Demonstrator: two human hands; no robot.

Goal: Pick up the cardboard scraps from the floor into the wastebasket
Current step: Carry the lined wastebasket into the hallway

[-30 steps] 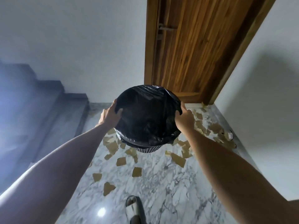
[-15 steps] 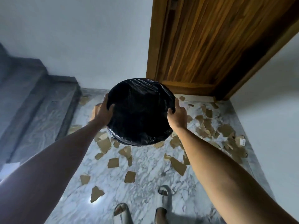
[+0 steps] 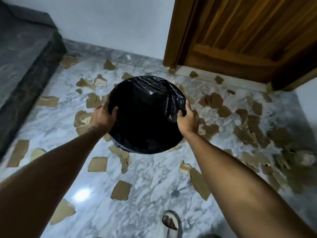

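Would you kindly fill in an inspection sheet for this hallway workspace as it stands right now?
Surface: marble floor, glossy, with a light glare spot.
Job's things: wastebasket lined with a black bag, held above the floor; cardboard scraps scattered all over the floor, densest at the right.
Clutter: nothing seen beyond the scraps.
Grippers: left hand and right hand each grip the wastebasket's rim on opposite sides.
Cables: nothing seen.
Surroundings: wooden door ahead at right, dark stone step at left, white wall between them, a sandalled foot at the bottom edge.
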